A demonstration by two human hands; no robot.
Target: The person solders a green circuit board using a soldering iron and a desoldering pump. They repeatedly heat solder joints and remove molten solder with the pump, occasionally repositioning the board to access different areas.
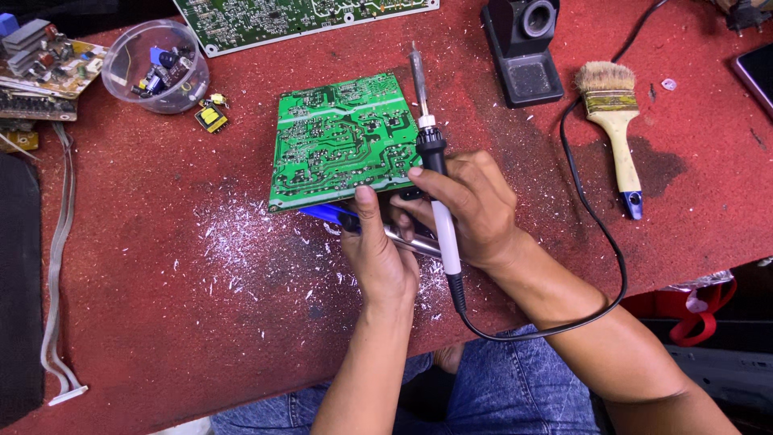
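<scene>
A: Red, felt-like worktop (201,322) here, dusted with pale flecks and shavings, and right in the middle of it a green rectangular printed circuit board (342,138), solder side up.

B: And both hands are at its near edge. The right hand (471,213) has closed fingers (424,179) round a soldering iron with a black grip and white barrel (432,173), held like a pen.

A: Look at that axis: the iron runs almost straight away from the person, metal tip (415,68) pointing to the far side, just off the board's right edge. Its black cord (596,234) loops back round the right forearm.

B: So the board lies to the left of that tip, close beside it. The left hand (378,258)?

A: Curled shut on a slim tool with a blue handle and a metal shaft (342,216), lying crosswise along the board's near edge, thumb pressed against the board itself. The blue end sticks out left, just under the edge.

B: So the left hand is the one touching the board; the right sits at its near right corner.

A: Off to the right, a black iron stand (523,52) and a wooden-handled paintbrush with pale bristles (613,121), well apart from the hands. Far left, a clear plastic bowl of small parts (157,66).
</scene>
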